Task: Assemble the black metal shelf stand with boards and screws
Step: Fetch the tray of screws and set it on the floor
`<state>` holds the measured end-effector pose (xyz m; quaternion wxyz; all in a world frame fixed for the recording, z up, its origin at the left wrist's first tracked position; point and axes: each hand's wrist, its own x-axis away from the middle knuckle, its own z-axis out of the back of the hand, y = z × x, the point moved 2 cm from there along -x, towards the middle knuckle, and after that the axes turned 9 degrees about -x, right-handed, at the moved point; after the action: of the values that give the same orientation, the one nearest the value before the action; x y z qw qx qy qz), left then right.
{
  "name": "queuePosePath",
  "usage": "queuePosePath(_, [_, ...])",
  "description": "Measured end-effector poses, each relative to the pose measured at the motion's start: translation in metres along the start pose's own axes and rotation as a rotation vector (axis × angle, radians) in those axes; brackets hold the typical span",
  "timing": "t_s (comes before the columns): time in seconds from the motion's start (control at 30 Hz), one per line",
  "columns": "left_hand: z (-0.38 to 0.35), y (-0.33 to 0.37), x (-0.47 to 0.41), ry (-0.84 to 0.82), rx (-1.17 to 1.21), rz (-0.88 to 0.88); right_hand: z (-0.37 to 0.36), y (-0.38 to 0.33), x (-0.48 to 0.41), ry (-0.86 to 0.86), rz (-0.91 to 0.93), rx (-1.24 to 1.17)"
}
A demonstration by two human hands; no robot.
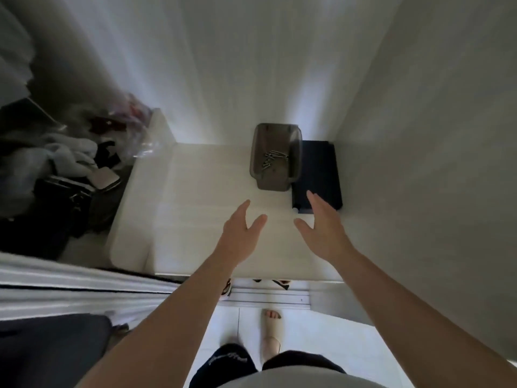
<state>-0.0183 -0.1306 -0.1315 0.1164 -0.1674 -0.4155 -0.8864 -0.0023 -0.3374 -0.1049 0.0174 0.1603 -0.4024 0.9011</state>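
A grey plastic bin (275,175) stands at the back of a white table (195,191), with several metal screws (273,159) lying in it. Flat black boards (321,169) lie stacked to the right of the bin, against the wall. My left hand (237,233) hovers over the table in front of the bin, fingers straight and spread, holding nothing. My right hand (321,228) reaches forward beside it, fingers straight, its fingertips over the near edge of the black boards. Whether it touches them I cannot tell.
White walls close in behind and to the right of the table. A heap of clothes, bags and plastic (70,169) lies left of the table. A pale curtain or sheet (70,287) hangs at the lower left. My foot in a sandal (271,331) stands on the tiled floor.
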Motion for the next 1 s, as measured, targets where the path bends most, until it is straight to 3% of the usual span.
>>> queuePosePath(0.27, [-0.003, -0.003, -0.135, -0.084, 0.254, 0.259, -0.014, 0.009, -0.115, -0.017, -0.377, -0.334])
queuePosePath(0.5, [-0.014, -0.005, -0.219, -0.054, 0.38, 0.35, -0.027, 0.021, -0.182, 0.05, -0.62, -0.664])
queuePosePath(0.7, [-0.021, -0.003, -0.234, -0.009, 0.484, 0.374, -0.028, 0.023, -0.19, 0.087, -0.644, -0.864])
queuePosePath(1.0, [0.006, -0.017, -0.191, 0.013, 0.459, 0.377, -0.025, 0.006, -0.134, 0.074, -0.604, -0.83])
